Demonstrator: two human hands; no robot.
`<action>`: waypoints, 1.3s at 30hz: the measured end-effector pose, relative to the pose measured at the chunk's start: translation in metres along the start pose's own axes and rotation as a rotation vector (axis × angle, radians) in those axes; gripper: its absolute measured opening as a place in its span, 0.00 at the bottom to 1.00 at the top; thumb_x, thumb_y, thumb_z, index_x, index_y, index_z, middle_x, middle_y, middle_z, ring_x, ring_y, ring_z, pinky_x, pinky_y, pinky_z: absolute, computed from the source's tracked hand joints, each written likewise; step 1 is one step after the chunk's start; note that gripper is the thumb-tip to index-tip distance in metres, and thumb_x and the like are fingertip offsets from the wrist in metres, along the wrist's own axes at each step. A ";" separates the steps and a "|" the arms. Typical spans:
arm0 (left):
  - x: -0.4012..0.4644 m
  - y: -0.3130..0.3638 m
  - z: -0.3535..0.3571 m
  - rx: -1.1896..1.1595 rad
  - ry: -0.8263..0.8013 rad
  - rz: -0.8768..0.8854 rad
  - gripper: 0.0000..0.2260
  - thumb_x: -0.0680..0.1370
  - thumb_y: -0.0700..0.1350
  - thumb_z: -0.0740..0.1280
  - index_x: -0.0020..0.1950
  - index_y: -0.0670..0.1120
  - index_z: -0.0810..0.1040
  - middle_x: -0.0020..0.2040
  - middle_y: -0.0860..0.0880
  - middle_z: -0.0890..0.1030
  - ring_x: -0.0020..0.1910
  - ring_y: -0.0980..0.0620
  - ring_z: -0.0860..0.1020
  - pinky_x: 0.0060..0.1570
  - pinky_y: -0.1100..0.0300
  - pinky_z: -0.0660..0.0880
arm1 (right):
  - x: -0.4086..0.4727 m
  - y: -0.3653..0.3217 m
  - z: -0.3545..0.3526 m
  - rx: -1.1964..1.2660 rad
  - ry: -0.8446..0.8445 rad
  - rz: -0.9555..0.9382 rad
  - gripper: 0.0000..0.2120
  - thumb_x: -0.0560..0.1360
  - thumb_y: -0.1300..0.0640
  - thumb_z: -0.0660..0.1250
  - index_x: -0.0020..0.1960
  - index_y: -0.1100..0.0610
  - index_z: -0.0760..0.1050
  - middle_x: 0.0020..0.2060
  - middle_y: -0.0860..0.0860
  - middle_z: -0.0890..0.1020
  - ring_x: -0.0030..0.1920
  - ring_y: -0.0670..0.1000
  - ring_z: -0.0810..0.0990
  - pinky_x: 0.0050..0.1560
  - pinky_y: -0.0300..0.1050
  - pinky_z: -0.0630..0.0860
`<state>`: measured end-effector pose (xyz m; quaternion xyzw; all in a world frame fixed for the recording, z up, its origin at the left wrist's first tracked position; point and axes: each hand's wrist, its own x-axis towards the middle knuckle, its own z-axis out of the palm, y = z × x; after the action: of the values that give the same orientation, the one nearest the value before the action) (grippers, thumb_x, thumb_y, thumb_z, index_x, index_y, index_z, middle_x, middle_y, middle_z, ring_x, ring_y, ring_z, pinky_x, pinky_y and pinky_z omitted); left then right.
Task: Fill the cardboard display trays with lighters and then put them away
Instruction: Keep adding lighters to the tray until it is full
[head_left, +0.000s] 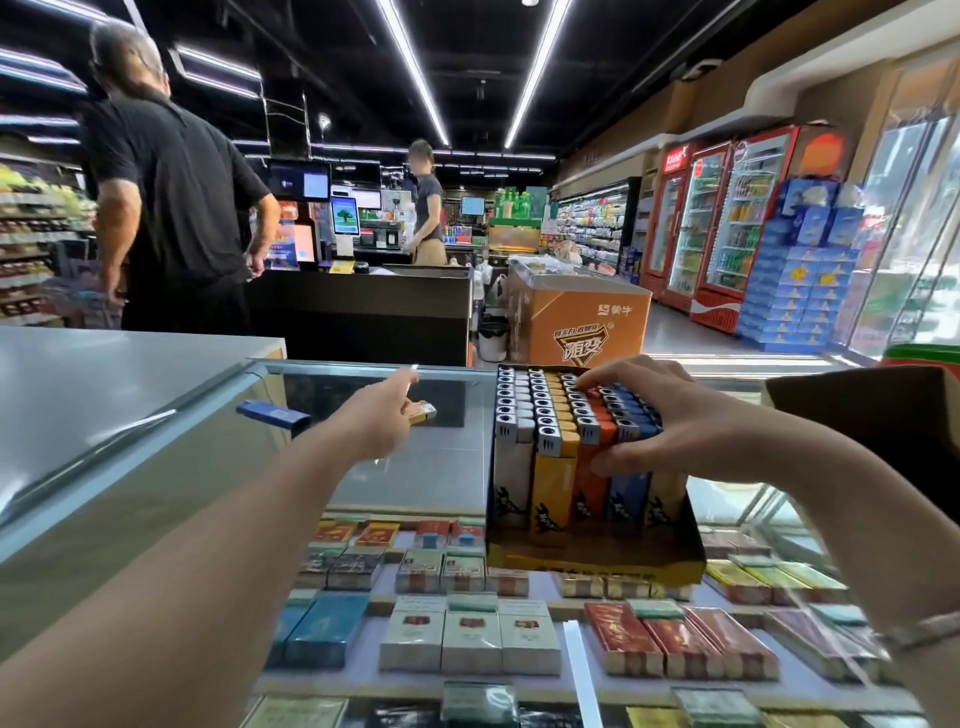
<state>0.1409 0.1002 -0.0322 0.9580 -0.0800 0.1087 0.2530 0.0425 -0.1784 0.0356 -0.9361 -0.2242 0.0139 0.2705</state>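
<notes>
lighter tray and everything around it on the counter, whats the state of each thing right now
display tray: upright on the glass counter, packed with rows of lighters
right hand: fingers curled round the blue and orange lighters in the tray
left hand: holding a yellow lighter above the glass
blue lighter: lying flat, loose on the counter
cardboard box: open, far right

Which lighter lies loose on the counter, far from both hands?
The blue lighter, flat on the glass left of the left hand. The others stand in the tray.
</notes>
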 end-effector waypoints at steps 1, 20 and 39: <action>-0.001 -0.003 -0.003 0.019 -0.004 -0.005 0.26 0.77 0.37 0.60 0.73 0.48 0.57 0.56 0.44 0.75 0.49 0.49 0.75 0.50 0.56 0.74 | 0.000 0.000 0.000 0.002 0.000 -0.005 0.35 0.54 0.36 0.70 0.60 0.34 0.64 0.52 0.25 0.59 0.63 0.42 0.57 0.69 0.55 0.61; -0.004 -0.060 -0.040 0.487 0.078 -0.373 0.15 0.81 0.46 0.52 0.63 0.42 0.70 0.60 0.41 0.72 0.61 0.42 0.71 0.59 0.49 0.71 | 0.001 0.000 0.003 0.050 0.002 0.021 0.32 0.54 0.39 0.71 0.56 0.32 0.65 0.58 0.40 0.63 0.63 0.47 0.59 0.64 0.49 0.65; -0.037 0.007 -0.058 -0.241 0.008 -0.270 0.08 0.75 0.30 0.63 0.41 0.42 0.71 0.42 0.41 0.77 0.48 0.43 0.78 0.48 0.56 0.76 | 0.003 0.003 0.003 -0.008 0.010 -0.038 0.27 0.63 0.43 0.74 0.56 0.32 0.64 0.50 0.26 0.59 0.64 0.45 0.58 0.69 0.59 0.62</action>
<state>0.0944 0.1268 0.0113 0.9224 0.0378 0.0669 0.3784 0.0457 -0.1781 0.0321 -0.9329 -0.2407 0.0032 0.2678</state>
